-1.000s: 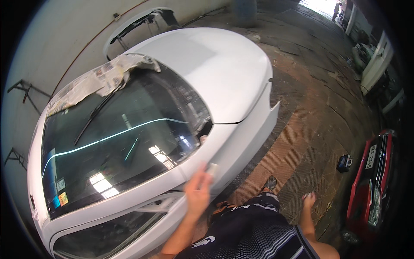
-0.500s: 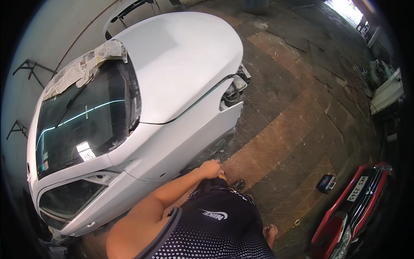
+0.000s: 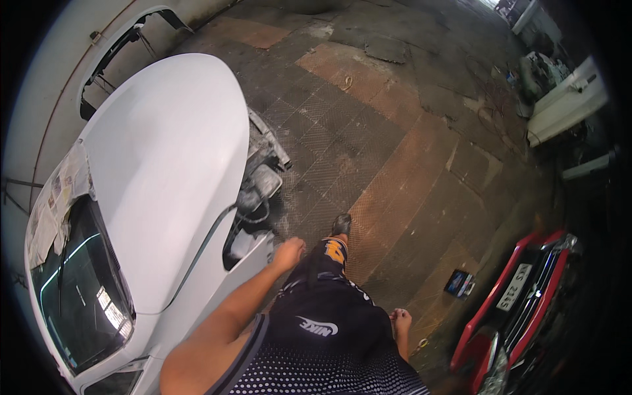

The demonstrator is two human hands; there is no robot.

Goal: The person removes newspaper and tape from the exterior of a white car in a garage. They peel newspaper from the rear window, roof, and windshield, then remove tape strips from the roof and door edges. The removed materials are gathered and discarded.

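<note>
My left hand (image 3: 289, 253) hangs by my thigh with its fingers curled closed, just past the front edge of the white car's fender (image 3: 247, 276). Whatever it may hold is hidden in the fist. On my other side my right hand (image 3: 401, 321) is low beside my hip, fingers bent inward; I cannot make out anything in them. The white car (image 3: 178, 151) stands to my left, its front bumper off and a headlamp (image 3: 266, 181) showing. Newspaper (image 3: 60, 204) covers part of its windscreen's edge.
A red and black bumper (image 3: 510, 309) lies on the right, with a dark blue box (image 3: 459, 284) near it. A small ring (image 3: 422, 343) is on the tiled floor (image 3: 368, 178). A loose bumper (image 3: 112, 56) stands by the wall. A white panel (image 3: 567, 102) and clutter line the far right.
I have walked forward along the car, so its front end now sits beside me. My left hand has moved away leftward from my thigh; the right has come more into view.
</note>
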